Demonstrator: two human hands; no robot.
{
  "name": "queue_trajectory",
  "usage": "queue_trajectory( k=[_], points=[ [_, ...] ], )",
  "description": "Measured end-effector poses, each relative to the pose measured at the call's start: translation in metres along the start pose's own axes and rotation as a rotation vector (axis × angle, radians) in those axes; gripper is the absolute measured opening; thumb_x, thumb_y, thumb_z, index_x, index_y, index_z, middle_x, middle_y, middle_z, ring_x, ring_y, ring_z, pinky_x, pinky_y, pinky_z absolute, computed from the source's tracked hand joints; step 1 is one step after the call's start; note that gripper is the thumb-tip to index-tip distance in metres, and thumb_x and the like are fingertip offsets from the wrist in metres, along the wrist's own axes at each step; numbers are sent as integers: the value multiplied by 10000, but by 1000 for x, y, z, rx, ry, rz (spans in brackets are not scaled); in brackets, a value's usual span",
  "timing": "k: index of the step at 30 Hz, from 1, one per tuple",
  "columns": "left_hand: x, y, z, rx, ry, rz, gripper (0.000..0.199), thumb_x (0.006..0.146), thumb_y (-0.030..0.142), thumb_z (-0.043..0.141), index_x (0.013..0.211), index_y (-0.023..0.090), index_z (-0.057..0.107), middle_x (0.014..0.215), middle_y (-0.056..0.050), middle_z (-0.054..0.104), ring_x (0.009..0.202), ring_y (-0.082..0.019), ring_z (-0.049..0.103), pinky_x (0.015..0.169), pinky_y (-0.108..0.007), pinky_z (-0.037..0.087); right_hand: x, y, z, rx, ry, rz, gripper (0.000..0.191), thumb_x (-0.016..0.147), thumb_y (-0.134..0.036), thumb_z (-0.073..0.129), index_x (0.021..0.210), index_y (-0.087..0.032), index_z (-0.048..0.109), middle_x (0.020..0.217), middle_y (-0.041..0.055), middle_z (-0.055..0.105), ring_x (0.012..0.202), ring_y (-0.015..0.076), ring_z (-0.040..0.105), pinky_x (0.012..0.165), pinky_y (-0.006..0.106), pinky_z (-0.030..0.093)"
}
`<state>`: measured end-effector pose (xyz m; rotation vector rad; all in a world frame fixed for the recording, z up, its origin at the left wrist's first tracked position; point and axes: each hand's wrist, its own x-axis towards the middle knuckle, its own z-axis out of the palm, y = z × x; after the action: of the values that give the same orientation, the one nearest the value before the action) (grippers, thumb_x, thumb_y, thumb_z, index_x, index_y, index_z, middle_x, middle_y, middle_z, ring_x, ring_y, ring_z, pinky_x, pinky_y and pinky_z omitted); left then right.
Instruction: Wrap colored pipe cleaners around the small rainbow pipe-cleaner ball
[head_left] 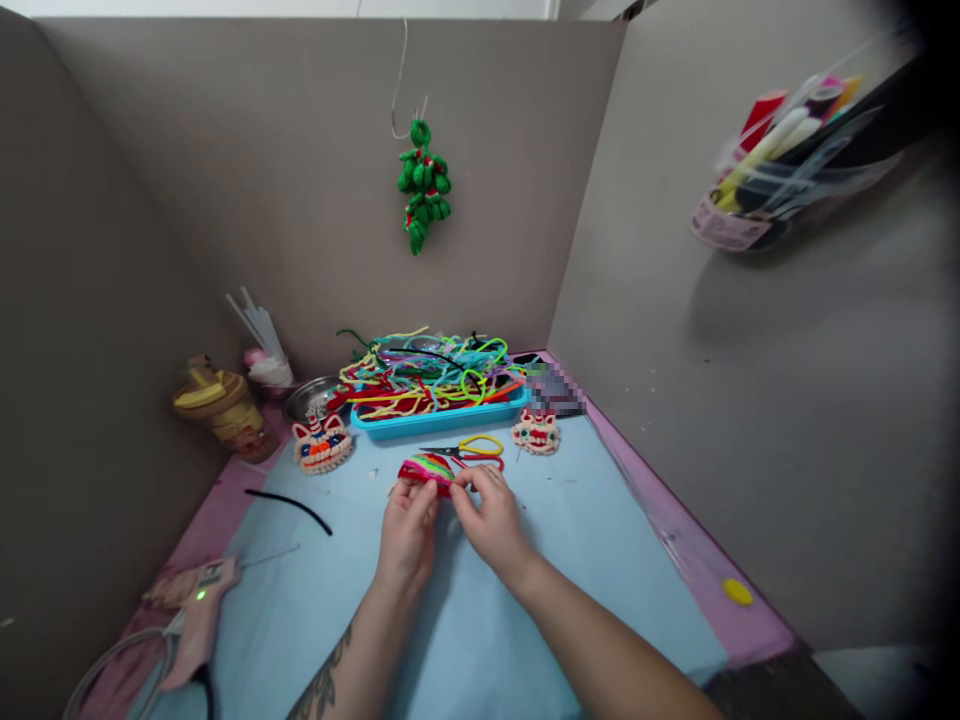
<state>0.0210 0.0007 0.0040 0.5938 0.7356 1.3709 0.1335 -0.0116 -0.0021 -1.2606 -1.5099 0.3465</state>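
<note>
A small rainbow-striped craft piece point(427, 466), apparently made of pipe cleaners with a red edge, is held up over the blue mat. My left hand point(409, 535) is closed around its lower left side, the thumb in front. At its lower right edge my right hand point(491, 520) pinches with thumb and fingertips, closed on the same piece. Just behind the hands lie scissors point(480, 448) with yellow and red handles, partly covered by the right hand. Two fuzzy animal-face pieces flank the area, one at the left point(322, 445) and a smaller one at the right point(536, 434).
Behind stands a blue tray point(442, 424) heaped with coloured pipe cleaners. A pink glue gun point(199, 625) with a cable lies front left, near a black pipe cleaner point(289, 508). Left also holds a lidded cup point(229, 415) and metal bowl point(311, 398). Grey partitions enclose the table.
</note>
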Motion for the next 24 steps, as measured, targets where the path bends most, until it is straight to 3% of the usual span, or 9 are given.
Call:
queue_trajectory(
  k=[6, 9, 11, 14, 19, 24],
  points=[
    [2, 11, -1, 18, -26, -17, 350, 660, 252, 794, 964, 160, 647, 909, -56, 706, 804, -155, 656, 756, -256, 493, 1, 6, 0, 161, 30, 105, 42, 810, -253, 588, 803, -221, 562, 810, 32, 610, 809, 201, 560, 760, 342, 455],
    [1, 19, -1, 28, -91, -50, 387, 668, 268, 787, 1013, 156, 649, 933, -69, 702, 774, -166, 657, 706, -263, 501, 5, 13, -4, 468, 39, 295, 301, 791, -424, 617, 1007, -230, 539, 1016, 82, 611, 925, 223, 596, 797, 370, 490],
    [-1, 21, -1, 40, -151, -97, 424, 658, 268, 794, 1039, 150, 650, 930, -84, 704, 761, -178, 663, 694, -271, 504, 8, 14, -7, 731, -87, 428, 475, 774, -517, 618, 1145, -247, 496, 1110, 100, 610, 998, 241, 613, 812, 388, 504],
    [-4, 22, -2, 78, -233, -155, 432, 647, 253, 804, 1037, 134, 661, 920, -112, 708, 769, -195, 673, 711, -276, 504, 10, 10, -11, 988, -271, 579, 617, 715, -525, 690, 1228, -260, 472, 1099, 91, 644, 977, 254, 641, 801, 404, 514],
    [-4, 22, -4, 152, -275, -139, 327, 694, 302, 769, 960, 131, 686, 892, -111, 715, 769, -192, 671, 716, -276, 507, 8, 10, -9, 1021, -230, 605, 661, 613, -471, 793, 1184, -256, 536, 1150, 95, 639, 1017, 275, 628, 811, 408, 520],
    [0, 23, -7, 222, -216, -122, 274, 655, 292, 798, 848, 123, 702, 787, -89, 725, 682, -172, 663, 694, -276, 515, 9, 14, -7, 946, -167, 566, 629, 595, -481, 798, 1138, -248, 582, 1117, 94, 662, 1019, 282, 627, 841, 440, 514]
  ],
)
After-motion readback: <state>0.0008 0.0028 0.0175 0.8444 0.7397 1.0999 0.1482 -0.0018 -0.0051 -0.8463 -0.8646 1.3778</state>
